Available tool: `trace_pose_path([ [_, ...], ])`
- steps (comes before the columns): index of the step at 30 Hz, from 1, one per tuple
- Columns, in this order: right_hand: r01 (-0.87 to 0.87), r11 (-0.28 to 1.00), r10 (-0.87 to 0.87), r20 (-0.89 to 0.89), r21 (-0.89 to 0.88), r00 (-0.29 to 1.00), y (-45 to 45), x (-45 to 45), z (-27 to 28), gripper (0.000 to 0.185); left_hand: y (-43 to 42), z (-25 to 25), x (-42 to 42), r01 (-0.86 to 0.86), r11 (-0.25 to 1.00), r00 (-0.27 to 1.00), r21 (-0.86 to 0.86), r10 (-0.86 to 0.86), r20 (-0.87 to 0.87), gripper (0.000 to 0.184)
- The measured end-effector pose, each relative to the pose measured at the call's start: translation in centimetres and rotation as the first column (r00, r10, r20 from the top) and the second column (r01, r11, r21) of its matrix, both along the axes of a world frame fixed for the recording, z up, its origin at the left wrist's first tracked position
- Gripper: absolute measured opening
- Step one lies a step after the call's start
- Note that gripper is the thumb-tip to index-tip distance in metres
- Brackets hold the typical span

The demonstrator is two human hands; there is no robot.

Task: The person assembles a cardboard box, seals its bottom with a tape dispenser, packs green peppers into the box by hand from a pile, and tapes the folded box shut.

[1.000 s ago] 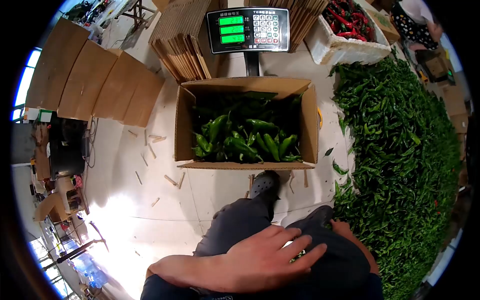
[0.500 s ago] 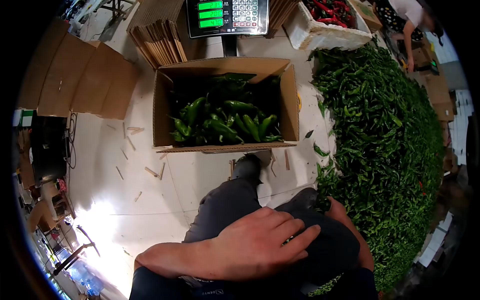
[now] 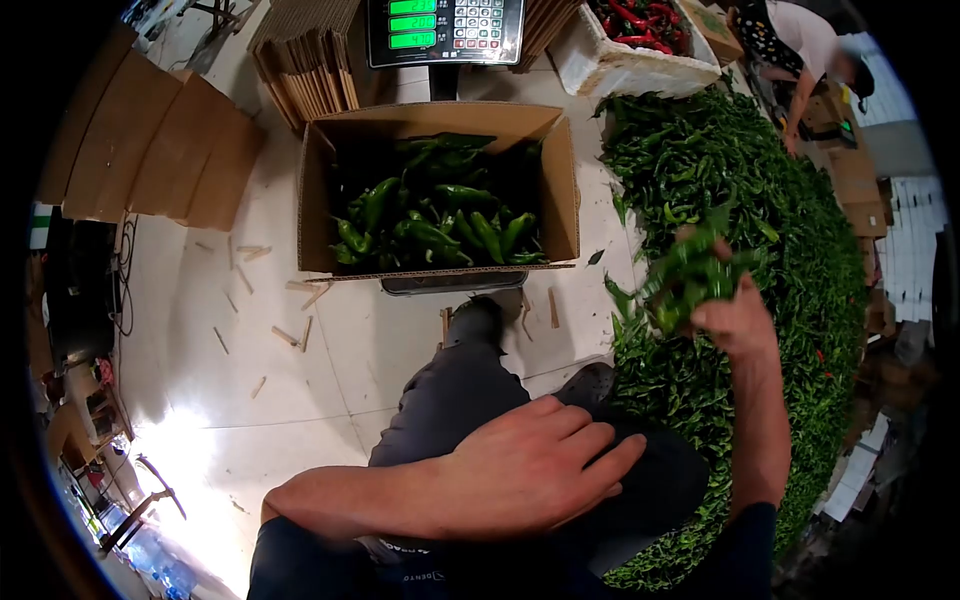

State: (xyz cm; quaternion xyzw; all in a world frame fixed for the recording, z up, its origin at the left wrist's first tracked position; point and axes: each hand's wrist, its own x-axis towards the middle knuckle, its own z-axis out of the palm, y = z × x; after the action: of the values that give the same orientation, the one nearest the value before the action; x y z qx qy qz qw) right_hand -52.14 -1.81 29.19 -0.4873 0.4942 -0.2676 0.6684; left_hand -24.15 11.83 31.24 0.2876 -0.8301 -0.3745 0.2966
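Observation:
My right hand [image 3: 733, 312] is closed around a bunch of long green peppers [image 3: 690, 280], held over the big pile; both are smeared by motion. My left hand [image 3: 545, 462] lies across my bent knee with nothing in it, its fingers reaching over the dark trouser cloth. In front of me, an open cardboard box [image 3: 440, 272] holds green peppers [image 3: 430, 235] in its lower part. It rests on the platform of a scale with a lit green display [image 3: 412, 22]. The large heap of green peppers [image 3: 790, 330] covers the floor on my right.
A white foam box [image 3: 630, 75] with red peppers [image 3: 640, 25] stands behind the heap. Flattened cartons [image 3: 305, 60] lean beside the scale, and larger cardboard [image 3: 150, 150] stands left. Another person [image 3: 805, 50] bends over the heap's far right. Cardboard scraps [image 3: 290, 335] litter the floor.
My right hand has come up from beside my knee, forward over the heap, with a bunch of green peppers in it. My left hand stays on the knee. The view has shifted slightly.

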Motion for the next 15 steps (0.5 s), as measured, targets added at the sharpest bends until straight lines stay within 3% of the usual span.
trace_pose_path([
  [2,-0.099,0.993,0.104,0.062,-0.068,0.993,-2.3,6.0,3.3,0.095,0.1,0.0,-0.2,0.001,1.0,1.0,0.0,-0.001,0.0,0.041],
  [3,-0.153,0.969,0.175,0.105,-0.192,0.979,-3.3,8.7,3.9,0.092,0.1,0.0,-0.2,0.0,1.0,1.0,0.0,0.0,0.001,0.041],
  [5,-0.279,0.891,0.295,-0.009,-0.357,0.955,-5.2,12.6,3.8,0.086,0.3,0.0,-0.1,-0.011,1.0,1.0,-0.015,0.011,0.004,0.041],
  [7,-0.446,0.802,0.346,-0.3,-0.398,0.889,-6.9,14.9,3.4,0.08,0.3,0.0,0.1,-0.023,1.0,1.0,-0.011,0.023,0.001,0.041],
  [10,-0.251,0.836,0.173,-0.201,-0.487,0.964,-7.4,14.7,-1.4,0.07,0.2,0.3,0.5,-0.023,0.999,1.0,0.023,0.023,-0.002,0.042],
  [11,-0.169,0.875,0.078,-0.213,-0.453,0.974,-7.0,13.8,-0.8,0.055,0.2,0.4,0.6,-0.018,0.999,1.0,0.034,0.018,0.005,0.043],
  [14,0.082,0.909,-0.096,-0.014,-0.408,0.995,-7.3,9.8,-0.4,0.044,-0.1,0.5,0.9,-0.01,0.998,1.0,0.063,0.01,0.004,0.045],
  [15,0.109,0.893,-0.157,-0.074,-0.437,0.985,-7.4,8.1,-0.3,0.037,-0.3,0.6,0.9,0.004,0.997,1.0,0.072,-0.004,-0.001,0.045],
])
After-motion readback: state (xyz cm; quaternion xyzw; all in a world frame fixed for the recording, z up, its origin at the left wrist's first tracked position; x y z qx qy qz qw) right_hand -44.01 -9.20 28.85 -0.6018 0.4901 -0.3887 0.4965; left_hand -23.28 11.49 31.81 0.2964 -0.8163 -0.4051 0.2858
